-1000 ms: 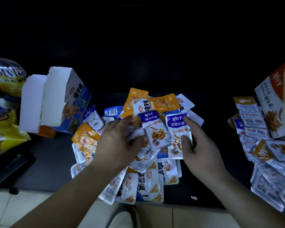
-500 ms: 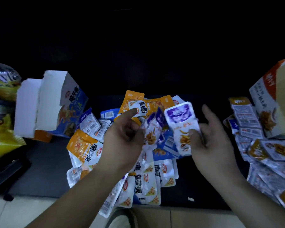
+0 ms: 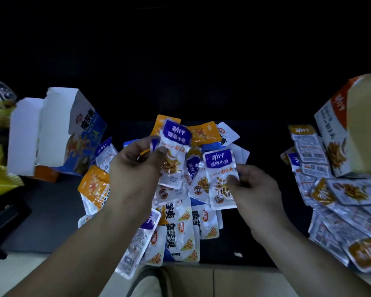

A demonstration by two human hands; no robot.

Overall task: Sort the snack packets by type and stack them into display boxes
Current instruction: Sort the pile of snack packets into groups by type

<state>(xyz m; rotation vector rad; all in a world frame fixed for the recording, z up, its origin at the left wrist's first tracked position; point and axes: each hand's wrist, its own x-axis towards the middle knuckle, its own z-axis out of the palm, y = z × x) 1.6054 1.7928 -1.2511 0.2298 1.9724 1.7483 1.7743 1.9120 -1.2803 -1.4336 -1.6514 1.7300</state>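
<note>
Left hand (image 3: 137, 170): 1, raised over the central pile (image 3: 186, 232), fingers curled, thumb and fingertips pinching the first purple-topped packet (image 3: 174, 159) at its left edge. That packet is upright with its purple band at the top and is slightly blurred.

Right hand (image 3: 255, 189): 1, just right of the pile, thumb pressed on the front of the second purple-topped packet (image 3: 220, 179) and fingers curled behind it. This packet is also upright, face to the camera, and sits lower than the first.

Held packets: 2, of the same printed type, side by side and apart, with 1 more purple-topped packet (image 3: 192, 168) showing between them.

Central pile, on the dark tabletop (image 3: 41, 215):
- orange packets: 3 visible, 2 at the far edge and 1 (image 3: 93, 187) at the left
- white packets with yellow "20%" corners: several at the near edge, overlapping too much for a sure count
- purple-topped packets: 2 more, partly hidden by the left forearm

Display boxes: 2. The blue-and-white box (image 3: 77, 133) stands at far left, flaps open. The orange-and-white box (image 3: 334, 133) stands tilted at far right.

Right-hand heap (image 3: 347, 211): many silver and orange packets lying overlapped below the orange-and-white box, count not readable.

Yellow snack bags (image 3: 0, 181): at the left edge, partly cut off
</note>
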